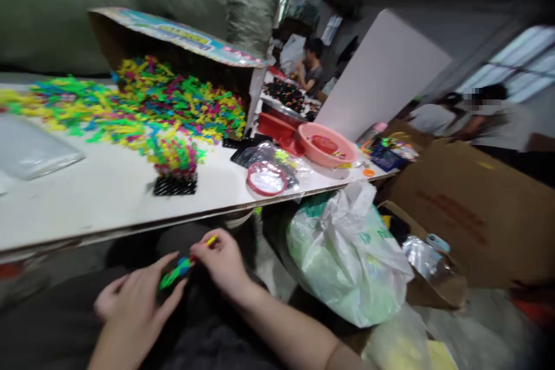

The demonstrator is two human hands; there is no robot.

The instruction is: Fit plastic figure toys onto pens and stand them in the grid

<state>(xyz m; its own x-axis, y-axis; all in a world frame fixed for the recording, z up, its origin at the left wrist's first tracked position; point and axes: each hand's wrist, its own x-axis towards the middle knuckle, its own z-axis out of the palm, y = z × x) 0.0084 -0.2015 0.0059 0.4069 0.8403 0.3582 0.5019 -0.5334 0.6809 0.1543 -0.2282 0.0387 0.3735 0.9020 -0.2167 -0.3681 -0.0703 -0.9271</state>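
Observation:
Over my lap, my left hand [139,303] curls its fingers and thumb around a dark piece, mostly hidden, bearing small green and blue plastic pieces [176,273]. My right hand [225,263] pinches a small yellow plastic piece [211,240] whose tip pokes out above the thumb. Something red shows between that hand and the blue piece; I cannot tell whether they touch. On the white table [117,202] in front stands a black grid base [176,185] covered with upright colourful pieces. A large heap of loose plastic pieces [182,98] spills from an open carton [173,34].
A red-rimmed round lid [266,178] lies near the table edge beside clear bags. Behind it stands a pink basin [327,144]. A tied plastic bag [349,251] hangs low to my right, near a large cardboard box [477,208]. Other people sit farther back.

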